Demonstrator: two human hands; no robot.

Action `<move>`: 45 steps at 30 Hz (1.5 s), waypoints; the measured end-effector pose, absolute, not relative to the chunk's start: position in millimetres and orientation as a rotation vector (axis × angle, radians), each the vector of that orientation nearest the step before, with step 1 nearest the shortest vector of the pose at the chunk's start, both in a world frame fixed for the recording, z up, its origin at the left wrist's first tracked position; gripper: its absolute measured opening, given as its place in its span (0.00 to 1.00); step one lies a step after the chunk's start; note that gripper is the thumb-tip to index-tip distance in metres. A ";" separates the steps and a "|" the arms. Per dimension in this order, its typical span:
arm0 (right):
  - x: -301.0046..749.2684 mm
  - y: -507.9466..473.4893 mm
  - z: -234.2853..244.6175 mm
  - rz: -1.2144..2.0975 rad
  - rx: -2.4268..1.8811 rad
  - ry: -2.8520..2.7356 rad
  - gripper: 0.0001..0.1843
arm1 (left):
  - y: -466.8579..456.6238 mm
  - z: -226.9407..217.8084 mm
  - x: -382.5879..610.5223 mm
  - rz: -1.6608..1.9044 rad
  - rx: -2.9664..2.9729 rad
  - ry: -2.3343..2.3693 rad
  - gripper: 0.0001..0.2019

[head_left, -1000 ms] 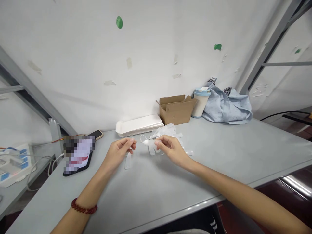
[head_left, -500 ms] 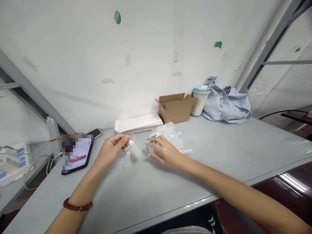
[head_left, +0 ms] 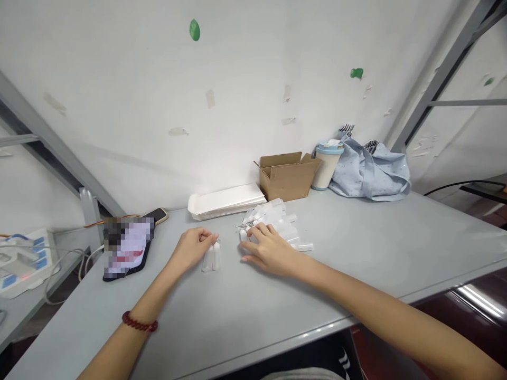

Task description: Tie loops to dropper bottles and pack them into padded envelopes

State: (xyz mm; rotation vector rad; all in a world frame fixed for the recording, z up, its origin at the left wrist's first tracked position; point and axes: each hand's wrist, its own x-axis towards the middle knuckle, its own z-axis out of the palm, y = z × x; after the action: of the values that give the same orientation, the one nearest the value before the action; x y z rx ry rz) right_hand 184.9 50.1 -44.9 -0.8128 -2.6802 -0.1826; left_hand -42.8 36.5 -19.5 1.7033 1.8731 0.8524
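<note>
My left hand point(head_left: 195, 246) is closed in a pinch at the narrow top of a small translucent white bottle-shaped piece point(head_left: 216, 257). A second piece of the same kind point(head_left: 207, 260) lies right beside it on the grey table. To the right, a loose heap of similar translucent pieces point(head_left: 285, 228) spreads out, with thin shiny bits at its left end. Over the near left side of this heap rests my right hand point(head_left: 273, 251), its fingers apart and fingertips touching the pieces. What lies under those fingers is partly hidden.
Behind the heap lie a stack of white flat boxes point(head_left: 227, 201) and an open cardboard box point(head_left: 288, 179). A lidded cup point(head_left: 327, 166) and a light blue bag point(head_left: 370, 171) stand at back right. A phone point(head_left: 129, 250) and power strip point(head_left: 27, 261) are left.
My left hand has moved slightly right and lowered its piece from a tilted, lifted position to beside the other one. My right hand has barely shifted at the heap.
</note>
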 end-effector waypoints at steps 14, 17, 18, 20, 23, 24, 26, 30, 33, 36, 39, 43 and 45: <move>182.8 49.5 -47.9 -0.232 -0.807 -2.739 0.14 | 32.7 -12.2 -41.5 0.867 1.771 1.932 0.16; 183.6 53.0 -47.6 -0.123 -0.811 -2.694 0.10 | 30.0 -9.0 -36.6 0.915 1.774 1.928 0.16; 184.1 54.2 -47.2 -0.059 -0.815 -2.652 0.10 | 29.2 -8.8 -35.3 0.927 1.779 1.908 0.16; 185.2 55.9 -44.9 0.110 -0.815 -2.511 0.10 | 28.0 -9.3 -33.1 0.939 1.797 1.849 0.15; 187.7 55.8 -38.1 0.387 -0.817 -2.241 0.06 | 26.8 -10.8 -30.5 0.935 1.818 1.735 0.16; 188.6 55.3 -35.4 0.471 -0.829 -2.159 0.06 | 26.6 -10.9 -29.7 0.930 1.807 1.706 0.17; 190.3 54.2 -30.2 0.612 -0.861 -2.033 0.07 | 26.1 -10.5 -28.4 0.920 1.755 1.662 0.20; 191.9 53.0 -23.7 0.826 -0.896 -1.881 0.10 | 25.0 -8.4 -26.7 0.931 1.688 1.593 0.23; 191.7 53.2 -21.7 0.944 -0.892 -1.792 0.11 | 23.8 -6.3 -25.4 0.937 1.698 1.539 0.21; 191.5 54.0 -20.5 1.017 -0.887 -1.738 0.11 | 22.4 -3.9 -23.5 0.941 1.696 1.526 0.19; 191.5 54.8 -19.2 1.038 -0.896 -1.719 0.10 | 21.2 -1.9 -22.1 0.957 1.689 1.536 0.17; 191.5 54.4 -17.0 1.086 -0.898 -1.706 0.11 | 19.9 -0.4 -21.2 0.937 1.712 1.512 0.15; 191.7 53.7 -15.6 1.124 -0.897 -1.684 0.11 | 19.2 0.2 -20.6 0.909 1.746 1.488 0.14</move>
State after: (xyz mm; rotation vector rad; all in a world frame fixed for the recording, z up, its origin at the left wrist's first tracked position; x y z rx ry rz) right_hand 191.7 53.7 -15.6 -0.8971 -1.6842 1.1236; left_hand -20.6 19.2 0.2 1.7461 1.4883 0.9093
